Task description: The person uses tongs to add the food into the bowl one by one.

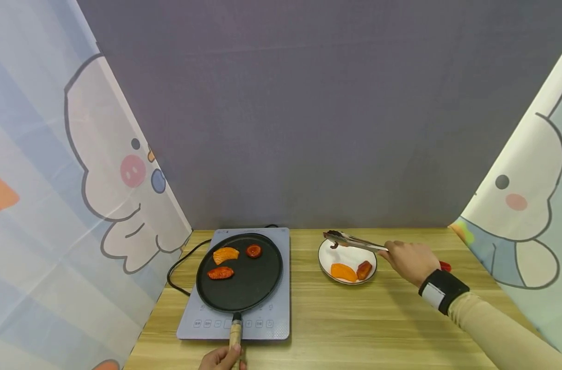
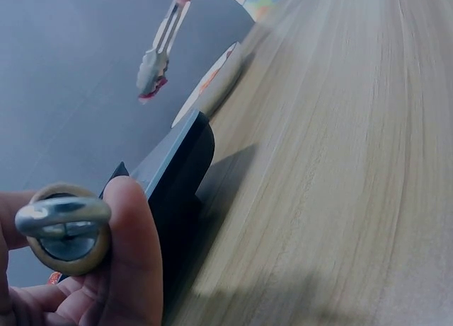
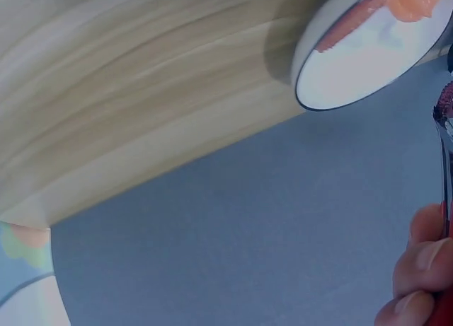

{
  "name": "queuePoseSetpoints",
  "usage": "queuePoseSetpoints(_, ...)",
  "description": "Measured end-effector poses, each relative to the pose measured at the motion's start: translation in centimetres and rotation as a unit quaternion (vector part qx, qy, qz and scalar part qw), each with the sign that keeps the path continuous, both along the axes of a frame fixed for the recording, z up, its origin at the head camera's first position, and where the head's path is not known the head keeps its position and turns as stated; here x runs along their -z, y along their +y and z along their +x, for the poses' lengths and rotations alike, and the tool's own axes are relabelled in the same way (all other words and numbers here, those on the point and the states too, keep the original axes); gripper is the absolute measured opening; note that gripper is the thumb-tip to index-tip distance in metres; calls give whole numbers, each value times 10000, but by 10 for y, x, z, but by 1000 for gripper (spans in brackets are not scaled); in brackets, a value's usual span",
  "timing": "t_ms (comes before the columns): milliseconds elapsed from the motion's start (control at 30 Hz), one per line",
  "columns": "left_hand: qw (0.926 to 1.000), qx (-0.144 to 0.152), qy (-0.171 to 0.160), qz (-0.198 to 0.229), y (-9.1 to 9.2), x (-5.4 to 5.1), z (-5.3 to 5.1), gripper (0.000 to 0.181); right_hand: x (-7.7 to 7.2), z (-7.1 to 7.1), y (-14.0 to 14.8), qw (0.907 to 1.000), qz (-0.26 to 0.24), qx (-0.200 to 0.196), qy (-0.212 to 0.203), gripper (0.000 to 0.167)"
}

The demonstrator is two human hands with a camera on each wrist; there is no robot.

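Note:
My left hand (image 1: 221, 358) grips the wooden handle (image 1: 235, 334) of a flat round black pan (image 1: 250, 288); the left wrist view shows the metal ring at the handle's end. Lying in the pan are an orange striped slice (image 1: 225, 255), a reddish-brown wing-shaped piece (image 1: 220, 273) and a round red piece (image 1: 253, 251). My right hand (image 1: 410, 262) holds metal tongs (image 1: 361, 243) with red handles. Pinched in their tips is a small dark reddish piece of food (image 1: 333, 234), above the far left rim of a white plate (image 1: 350, 255). Its kind is unclear.
The pan sits on a light grey induction cooker (image 1: 283, 308), whose black cord (image 1: 169, 275) runs along its left. On the plate lie an orange slice (image 1: 343, 272) and a brownish-red piece (image 1: 364, 270). A grey partition (image 1: 308, 128) stands behind the wooden table (image 1: 355, 329).

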State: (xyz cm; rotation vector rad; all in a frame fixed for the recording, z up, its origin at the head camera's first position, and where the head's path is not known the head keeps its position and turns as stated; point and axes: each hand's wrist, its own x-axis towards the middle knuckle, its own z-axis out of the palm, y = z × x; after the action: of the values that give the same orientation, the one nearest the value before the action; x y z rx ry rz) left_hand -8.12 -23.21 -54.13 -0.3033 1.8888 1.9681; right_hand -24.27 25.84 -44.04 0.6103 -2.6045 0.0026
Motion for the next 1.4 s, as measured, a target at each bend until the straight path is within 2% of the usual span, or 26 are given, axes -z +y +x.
queuePoseSetpoints(233, 10000, 7, 16, -57, -1, 1, -1, 47, -5, -3, -12, 9999, 18, -139, 64, 30)
queuePoseSetpoints(567, 9999, -109, 22, -48, -2, 5, -1, 51, -8, -11, -35, 9978, 46, -523, 412, 30)
queuePoseSetpoints(800, 9999, -22, 48, -112, -3, 5, -1, 51, -11, -15, -54, 9965, 134, -751, 332, 28)
queuePoseSetpoints(1133, 9999, -83, 13, -101, -1, 3, 0, 49, -15, -16, -81, 9965, 94, -797, 225, 29)
queuePoseSetpoints(1400, 9999, -150, 1, -68, 0, 1, 0, 50, -11, -18, -99, 9912, 194, -1116, 680, 28)
